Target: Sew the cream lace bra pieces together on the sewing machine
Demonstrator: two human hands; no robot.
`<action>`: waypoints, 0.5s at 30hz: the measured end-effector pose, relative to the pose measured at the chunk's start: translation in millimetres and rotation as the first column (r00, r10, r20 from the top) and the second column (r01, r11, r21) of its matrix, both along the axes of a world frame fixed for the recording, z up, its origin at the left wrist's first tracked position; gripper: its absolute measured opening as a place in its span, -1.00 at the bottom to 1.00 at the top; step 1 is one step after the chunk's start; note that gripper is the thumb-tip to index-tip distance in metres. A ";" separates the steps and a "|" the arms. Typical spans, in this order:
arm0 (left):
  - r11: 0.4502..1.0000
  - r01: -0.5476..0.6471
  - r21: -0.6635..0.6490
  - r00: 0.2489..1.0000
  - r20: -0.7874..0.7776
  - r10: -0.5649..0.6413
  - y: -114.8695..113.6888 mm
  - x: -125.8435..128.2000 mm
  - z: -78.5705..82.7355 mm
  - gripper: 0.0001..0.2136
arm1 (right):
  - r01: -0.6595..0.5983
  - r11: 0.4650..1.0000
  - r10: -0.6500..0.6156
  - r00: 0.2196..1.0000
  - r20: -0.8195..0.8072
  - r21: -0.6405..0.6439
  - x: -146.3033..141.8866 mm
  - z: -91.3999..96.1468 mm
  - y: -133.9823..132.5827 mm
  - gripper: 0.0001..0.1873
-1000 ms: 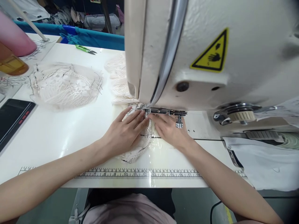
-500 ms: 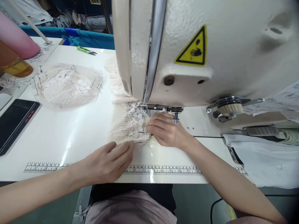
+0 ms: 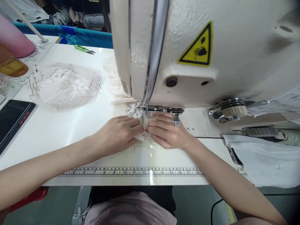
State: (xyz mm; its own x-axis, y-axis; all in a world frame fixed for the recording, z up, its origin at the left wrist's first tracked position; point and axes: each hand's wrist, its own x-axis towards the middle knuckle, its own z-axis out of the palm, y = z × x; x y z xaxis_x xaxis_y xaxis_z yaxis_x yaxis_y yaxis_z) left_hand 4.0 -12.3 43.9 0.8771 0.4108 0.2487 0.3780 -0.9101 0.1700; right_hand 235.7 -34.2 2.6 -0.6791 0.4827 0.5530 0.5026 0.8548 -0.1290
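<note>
Around the view's centre, the sewing machine [image 3: 187,93] spans twelve to three; a lace bundle [image 3: 67,90] lies towards nine, its completion unclear. The left hand [image 3: 124,132], at eight, pinches the lace strip [image 3: 145,121]; the right hand [image 3: 170,132], at four, touches its edge, grip unclear. The strip, just below centre, reaches the presser foot [image 3: 142,108], apparently part-sewn, its near end remaining.

The lace piece [image 3: 145,119] – off-white openwork with floral motifs and an eyelet border – lies on the worktop [image 3: 70,125] at the presser foot [image 3: 143,108], near portion bunched, partly covered by the left hand [image 3: 123,132].
</note>
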 end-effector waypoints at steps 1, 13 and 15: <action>1.000 -0.018 0.022 0.999 0.038 0.017 -0.6 2.0 -4.7 -0.80 | -0.004 1.000 0.004 1.000 0.001 -0.019 0.6 -0.2 0.0 -0.86; 0.946 0.005 0.325 0.991 0.124 -0.048 -5.1 -2.1 -20.2 -0.84 | 0.095 0.995 -0.098 0.985 0.145 0.026 0.2 2.9 -3.4 -0.87; 0.935 -0.001 0.354 0.992 0.117 -0.043 -5.6 -2.4 -21.5 -0.83 | 0.111 0.993 -0.113 0.984 0.138 0.028 -0.4 2.5 -4.3 -0.84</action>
